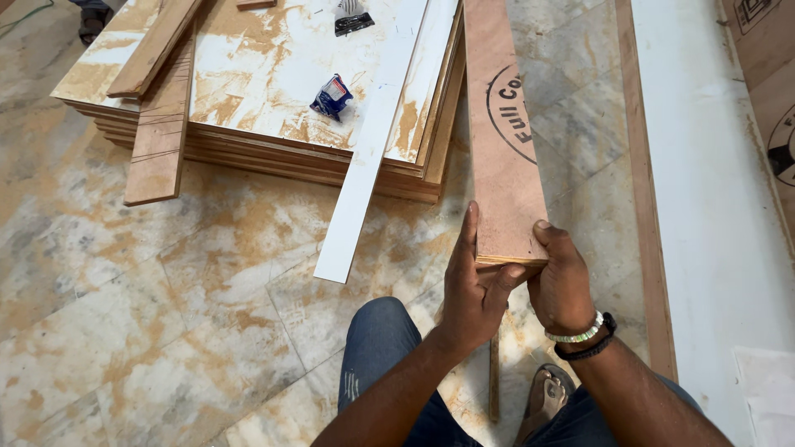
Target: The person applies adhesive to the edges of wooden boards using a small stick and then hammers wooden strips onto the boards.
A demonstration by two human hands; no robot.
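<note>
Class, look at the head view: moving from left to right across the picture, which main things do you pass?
Loose wooden plank → blue packet → white strip → left hand → right hand → large white board.

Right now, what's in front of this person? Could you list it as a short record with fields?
Left hand: grips the near end of the plywood strip
Right hand: grips the same end, wrist with bead bracelets
Strip: long, brown, with a round printed stamp
Nearby: stack of boards, white strip leaning off it, blue wrapper
Floor: marble tiles, dusty
</note>
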